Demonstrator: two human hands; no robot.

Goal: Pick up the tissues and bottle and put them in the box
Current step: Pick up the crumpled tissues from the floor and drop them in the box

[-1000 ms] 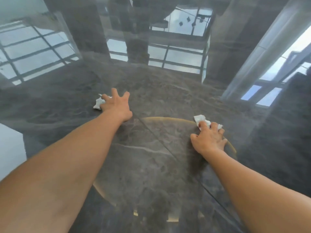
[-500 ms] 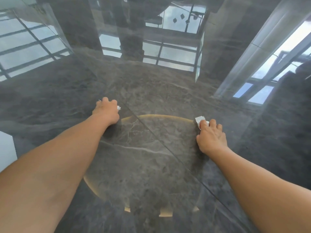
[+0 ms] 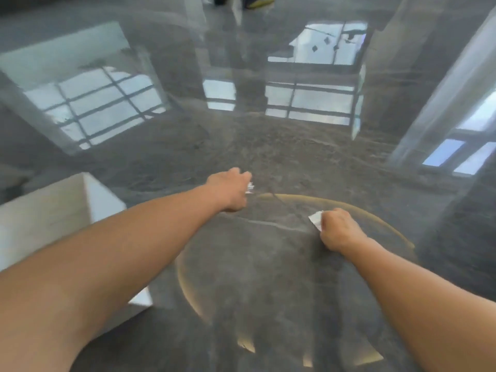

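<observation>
My left hand is closed around a white tissue; only a small corner of it sticks out on the right of the fist. My right hand is closed on a second white tissue, which pokes out at the hand's left side. Both fists hover just over the glossy grey marble surface. A white box stands at the left, partly behind my left forearm. No bottle is in view.
The polished dark surface mirrors windows and pillars. A thin brass ring is inlaid in it around my right hand. The frame is motion-blurred.
Both hands closed on their tissues and lifted them off the surface. The view swung left, and the white box came into sight at the left.
</observation>
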